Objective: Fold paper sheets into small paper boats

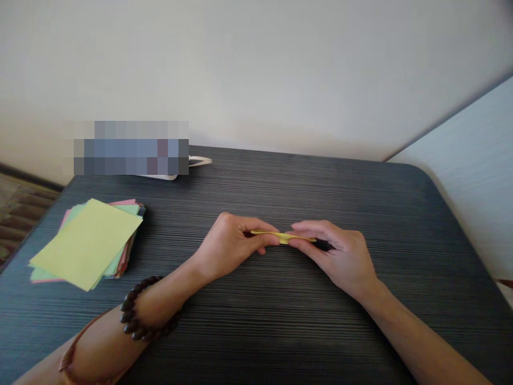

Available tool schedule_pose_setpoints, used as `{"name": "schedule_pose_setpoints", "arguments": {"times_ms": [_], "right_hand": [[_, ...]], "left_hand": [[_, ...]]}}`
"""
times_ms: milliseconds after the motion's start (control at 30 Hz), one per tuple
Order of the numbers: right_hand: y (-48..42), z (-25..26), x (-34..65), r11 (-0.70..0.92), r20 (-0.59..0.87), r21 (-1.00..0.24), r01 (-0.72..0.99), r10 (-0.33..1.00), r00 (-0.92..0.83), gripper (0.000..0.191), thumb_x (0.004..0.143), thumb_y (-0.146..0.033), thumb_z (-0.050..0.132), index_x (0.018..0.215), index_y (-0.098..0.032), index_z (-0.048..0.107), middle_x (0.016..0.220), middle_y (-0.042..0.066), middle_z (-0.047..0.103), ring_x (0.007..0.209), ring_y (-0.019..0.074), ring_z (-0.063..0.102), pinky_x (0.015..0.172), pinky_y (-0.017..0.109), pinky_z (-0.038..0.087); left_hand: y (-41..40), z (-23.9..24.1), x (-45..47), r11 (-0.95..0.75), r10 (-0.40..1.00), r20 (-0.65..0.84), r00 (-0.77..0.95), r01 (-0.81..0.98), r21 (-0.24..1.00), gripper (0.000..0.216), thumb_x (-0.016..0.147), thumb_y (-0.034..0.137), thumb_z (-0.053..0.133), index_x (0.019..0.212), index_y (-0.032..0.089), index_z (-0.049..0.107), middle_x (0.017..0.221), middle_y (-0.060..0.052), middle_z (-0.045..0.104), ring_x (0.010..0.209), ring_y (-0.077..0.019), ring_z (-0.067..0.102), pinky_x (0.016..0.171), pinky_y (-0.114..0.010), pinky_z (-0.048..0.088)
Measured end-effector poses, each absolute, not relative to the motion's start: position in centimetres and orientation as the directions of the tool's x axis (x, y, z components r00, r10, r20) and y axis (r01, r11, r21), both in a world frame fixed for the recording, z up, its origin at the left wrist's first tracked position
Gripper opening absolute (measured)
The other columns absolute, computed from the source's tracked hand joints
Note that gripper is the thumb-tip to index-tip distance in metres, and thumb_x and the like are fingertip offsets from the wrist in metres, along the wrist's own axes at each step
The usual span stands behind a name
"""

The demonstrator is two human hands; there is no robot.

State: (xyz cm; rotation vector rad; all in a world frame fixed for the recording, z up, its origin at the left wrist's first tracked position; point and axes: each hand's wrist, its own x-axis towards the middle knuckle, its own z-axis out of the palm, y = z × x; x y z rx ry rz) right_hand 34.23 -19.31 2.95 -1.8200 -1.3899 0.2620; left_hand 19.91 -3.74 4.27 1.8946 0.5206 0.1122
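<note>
A small folded piece of yellow paper (284, 238) is held between both hands over the middle of the dark table. My left hand (230, 243) pinches its left part between thumb and fingers. My right hand (336, 251) grips the right part the same way, thumb toward me and fingers behind. The paper shows nearly edge-on as a thin strip with pointed ends, so its full folded shape cannot be made out. A dark beaded bracelet (138, 313) circles my left wrist.
On the left lies a stack of coloured paper squares with a yellow sheet (88, 243) on top. A blurred-out object (130, 155) with a pale loop (200, 161) stands at the back left. The dark wood-grain table (280, 331) meets a pale wall (280, 75) behind.
</note>
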Motion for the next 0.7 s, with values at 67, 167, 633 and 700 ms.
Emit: {"name": "schedule_pose_setpoints", "arguments": {"times_ms": [67, 167, 633, 700], "right_hand": [[-19.2, 3.0, 34.2, -0.095, 0.224, -0.762, 0.641, 0.890, 0.398, 0.024, 0.079, -0.023, 0.068, 0.101, -0.022, 0.060, 0.088, -0.003, 0.074, 0.079, 0.0100, 0.070, 0.076, 0.018, 0.053], [-19.0, 3.2, 34.2, -0.143, 0.136, -0.819, 0.555, 0.892, 0.431, 0.027, 0.077, -0.028, 0.070, 0.102, -0.022, 0.061, 0.087, -0.003, 0.074, 0.078, 0.0111, 0.069, 0.075, 0.021, 0.052], [-19.1, 4.0, 35.3, -0.158, 0.054, -0.766, 0.623, 0.950, 0.308, 0.012, 0.078, -0.035, 0.068, 0.079, -0.024, 0.072, 0.074, -0.003, 0.072, 0.059, 0.0099, 0.062, 0.055, 0.021, 0.044], [-19.2, 4.1, 35.4, -0.162, 0.052, -0.757, 0.633, 0.951, 0.306, 0.013, 0.077, -0.037, 0.068, 0.078, -0.024, 0.072, 0.071, -0.004, 0.072, 0.054, 0.0092, 0.059, 0.051, 0.021, 0.042]], "left_hand": [[-3.7, 4.2, 19.9, -0.283, 0.414, -0.175, 0.893, 0.309, 0.908, 0.015, 0.079, 0.032, 0.067, 0.086, 0.021, 0.075, 0.062, 0.004, 0.070, 0.054, -0.0078, 0.060, 0.052, -0.015, 0.043], [-3.8, 4.0, 19.8, -0.305, 0.416, -0.139, 0.899, 0.281, 0.910, 0.014, 0.079, 0.032, 0.067, 0.085, 0.021, 0.074, 0.064, 0.004, 0.070, 0.054, -0.0071, 0.059, 0.054, -0.015, 0.043], [-3.4, 4.0, 19.7, -0.466, 0.269, -0.111, 0.957, 0.230, 0.854, 0.019, 0.083, 0.035, 0.060, 0.089, 0.022, 0.072, 0.079, 0.003, 0.072, 0.063, -0.0104, 0.061, 0.056, -0.019, 0.041], [-3.3, 3.9, 19.6, -0.464, 0.265, -0.130, 0.955, 0.245, 0.852, 0.022, 0.082, 0.039, 0.060, 0.087, 0.021, 0.073, 0.077, 0.001, 0.072, 0.061, -0.0111, 0.060, 0.054, -0.019, 0.041]]}}
